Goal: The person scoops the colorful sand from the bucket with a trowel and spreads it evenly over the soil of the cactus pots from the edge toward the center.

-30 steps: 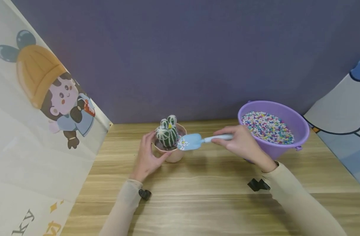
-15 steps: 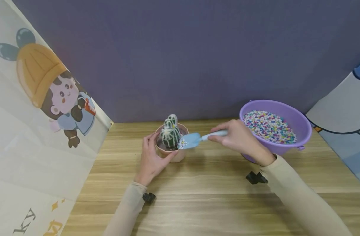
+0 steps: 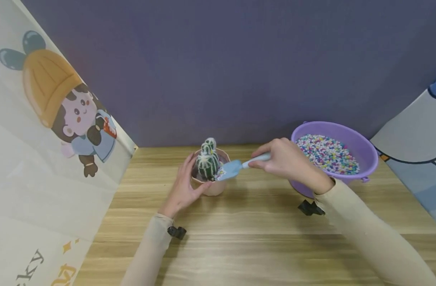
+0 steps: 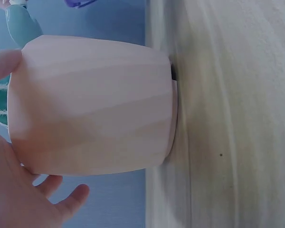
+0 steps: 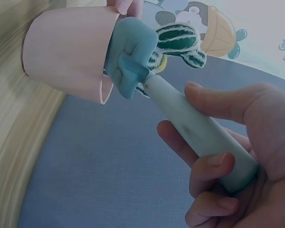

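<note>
A pale pink flower pot [image 3: 215, 190] stands on the wooden table with a green, white-spined cactus [image 3: 208, 165] in it. My left hand [image 3: 183, 190] grips the pot near its rim, thumb at the front and fingers round the far left side. My right hand [image 3: 291, 165] holds a light blue trowel [image 3: 231, 170] by its handle. The trowel's blade tilts down over the pot's right rim, beside the cactus, with small coloured beads at its tip. In the right wrist view the back of the blade [image 5: 130, 54] hides part of the pot's mouth.
To the right stands a purple bucket [image 3: 364, 155] holding many multicoloured beads [image 3: 326, 153]. A dark blue-grey wall [image 3: 218, 79] rises behind the table [image 3: 246, 238]. Printed cartoon panels [image 3: 85, 115] border both sides.
The trowel has tipped more steeply, its blade moving farther over the pot, and fewer beads show on it. My right hand has shifted left. Pot and cactus sit slightly farther right in view.
</note>
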Action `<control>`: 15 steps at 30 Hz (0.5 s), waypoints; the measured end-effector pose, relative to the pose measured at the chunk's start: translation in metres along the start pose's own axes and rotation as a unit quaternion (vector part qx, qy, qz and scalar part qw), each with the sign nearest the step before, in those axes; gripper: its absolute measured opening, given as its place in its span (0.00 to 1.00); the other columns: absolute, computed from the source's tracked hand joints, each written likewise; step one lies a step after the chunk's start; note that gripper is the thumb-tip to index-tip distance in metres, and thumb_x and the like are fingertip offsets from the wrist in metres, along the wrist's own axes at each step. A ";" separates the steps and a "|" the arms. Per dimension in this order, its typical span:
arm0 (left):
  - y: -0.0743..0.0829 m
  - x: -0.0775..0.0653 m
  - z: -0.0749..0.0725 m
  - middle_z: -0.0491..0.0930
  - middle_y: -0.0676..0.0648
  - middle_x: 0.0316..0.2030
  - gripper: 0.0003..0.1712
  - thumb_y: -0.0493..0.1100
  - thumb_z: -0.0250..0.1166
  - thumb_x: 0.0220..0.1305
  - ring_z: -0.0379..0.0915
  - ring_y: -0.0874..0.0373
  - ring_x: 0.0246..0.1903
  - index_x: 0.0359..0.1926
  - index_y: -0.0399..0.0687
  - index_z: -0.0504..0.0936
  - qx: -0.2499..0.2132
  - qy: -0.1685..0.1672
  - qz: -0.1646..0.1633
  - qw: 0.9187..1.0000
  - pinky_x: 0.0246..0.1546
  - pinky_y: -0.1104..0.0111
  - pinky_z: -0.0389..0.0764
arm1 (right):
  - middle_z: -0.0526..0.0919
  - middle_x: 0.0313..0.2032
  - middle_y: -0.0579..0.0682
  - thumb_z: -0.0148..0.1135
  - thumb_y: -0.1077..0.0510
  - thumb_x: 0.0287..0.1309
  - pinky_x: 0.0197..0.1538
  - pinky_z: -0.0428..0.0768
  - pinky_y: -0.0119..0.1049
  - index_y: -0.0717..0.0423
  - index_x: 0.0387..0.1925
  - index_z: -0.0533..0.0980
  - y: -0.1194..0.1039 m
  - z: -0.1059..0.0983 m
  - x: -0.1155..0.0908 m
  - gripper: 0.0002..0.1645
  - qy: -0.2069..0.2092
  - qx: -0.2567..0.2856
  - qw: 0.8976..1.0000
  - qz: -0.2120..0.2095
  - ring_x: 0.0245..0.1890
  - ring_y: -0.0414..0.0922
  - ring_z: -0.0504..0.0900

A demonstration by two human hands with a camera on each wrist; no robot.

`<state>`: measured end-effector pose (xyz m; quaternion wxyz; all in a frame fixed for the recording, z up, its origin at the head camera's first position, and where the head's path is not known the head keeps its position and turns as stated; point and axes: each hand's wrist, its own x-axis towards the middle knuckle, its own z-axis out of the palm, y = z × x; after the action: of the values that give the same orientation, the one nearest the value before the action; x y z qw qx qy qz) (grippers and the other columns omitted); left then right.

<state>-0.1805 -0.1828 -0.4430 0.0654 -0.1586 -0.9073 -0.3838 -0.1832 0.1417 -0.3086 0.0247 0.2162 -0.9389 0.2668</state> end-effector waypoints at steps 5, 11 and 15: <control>-0.002 -0.001 0.001 0.44 0.47 0.86 0.60 0.63 0.74 0.62 0.46 0.42 0.84 0.86 0.55 0.52 0.003 0.004 0.003 1.000 0.78 0.33 0.58 | 0.94 0.35 0.44 0.79 0.44 0.59 0.25 0.71 0.36 0.45 0.41 0.93 0.000 0.000 0.000 0.13 0.001 0.000 1.000 0.000 0.21 0.38 0.75; 0.001 0.000 0.002 0.50 0.47 0.84 0.64 0.67 0.78 0.56 0.50 0.45 0.82 0.84 0.54 0.54 0.008 0.022 -0.014 1.000 0.79 0.37 0.61 | 0.94 0.33 0.43 0.79 0.43 0.58 0.25 0.71 0.36 0.45 0.41 0.93 0.000 -0.002 -0.002 0.14 -0.002 0.003 1.000 0.005 0.21 0.38 0.75; 0.006 -0.001 0.004 0.54 0.46 0.82 0.67 0.71 0.80 0.52 0.54 0.46 0.80 0.84 0.53 0.56 0.016 0.039 -0.033 0.999 0.78 0.40 0.65 | 0.93 0.31 0.40 0.79 0.43 0.58 0.25 0.71 0.36 0.43 0.40 0.93 -0.002 -0.004 -0.001 0.12 -0.005 0.002 1.000 0.005 0.21 0.38 0.75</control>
<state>-0.1780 -0.1765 -0.4418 0.0904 -0.1120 -0.9151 -0.3767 -0.1818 0.1428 -0.3049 0.0184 0.2129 -0.9396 0.2675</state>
